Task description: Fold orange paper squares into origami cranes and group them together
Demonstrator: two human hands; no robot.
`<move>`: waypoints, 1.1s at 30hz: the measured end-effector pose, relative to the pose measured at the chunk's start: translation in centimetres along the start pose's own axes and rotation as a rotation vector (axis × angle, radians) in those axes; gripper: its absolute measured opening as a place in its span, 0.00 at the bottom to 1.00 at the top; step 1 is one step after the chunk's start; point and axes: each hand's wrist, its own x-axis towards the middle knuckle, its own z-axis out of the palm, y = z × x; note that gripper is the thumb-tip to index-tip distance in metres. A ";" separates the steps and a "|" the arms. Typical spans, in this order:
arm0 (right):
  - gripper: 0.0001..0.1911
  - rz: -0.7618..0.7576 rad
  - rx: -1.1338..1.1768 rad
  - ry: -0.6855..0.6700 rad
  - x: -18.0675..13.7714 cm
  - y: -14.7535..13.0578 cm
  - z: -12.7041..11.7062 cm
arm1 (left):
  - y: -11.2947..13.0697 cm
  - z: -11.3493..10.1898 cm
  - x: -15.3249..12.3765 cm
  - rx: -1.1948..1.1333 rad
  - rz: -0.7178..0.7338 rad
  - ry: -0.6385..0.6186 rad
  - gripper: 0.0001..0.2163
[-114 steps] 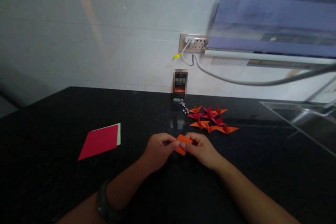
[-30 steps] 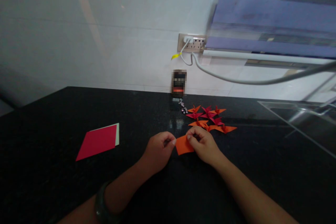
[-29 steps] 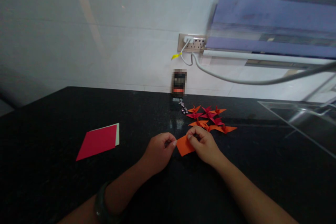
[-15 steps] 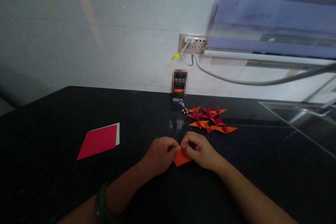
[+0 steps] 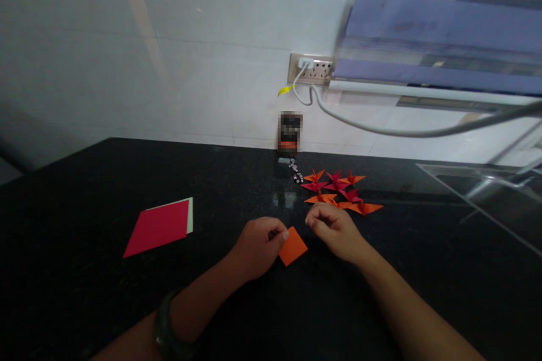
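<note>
My left hand (image 5: 263, 245) pinches the left corner of a small folded orange origami paper (image 5: 293, 246), which shows as a diamond just above the dark countertop. Apart from the paper, to its right, my right hand (image 5: 336, 230) has its fingers curled, with the thumb close to the forefinger and nothing visible between them. Behind that hand lie several folded paper cranes (image 5: 365, 208) in orange and red, some partly hidden by it.
Red paper sheets (image 5: 161, 227) lie at the left over a pale green sheet (image 5: 190, 215). A phone-like blurred object (image 5: 290, 132) leans on the wall with a beaded strap (image 5: 298, 178). A sink (image 5: 499, 203) is at the right. A cable (image 5: 381, 133) runs from the wall socket (image 5: 311, 69).
My right hand has let go of the orange paper and moved right and slightly up. The left hand keeps its hold, and more of the paper shows.
</note>
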 end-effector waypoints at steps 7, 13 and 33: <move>0.09 -0.075 0.025 -0.138 -0.2 -0.7 1.5 | 0.1 0.1 -0.1 -0.023 0.020 0.020 0.09; 0.08 -0.035 0.063 -0.128 -0.2 -0.7 1.5 | 0.0 0.2 -0.1 -0.033 0.022 0.048 0.09; 0.08 0.144 0.154 0.070 0.2 0.6 1.1 | -0.1 -0.8 0.6 -0.349 -0.209 0.325 0.09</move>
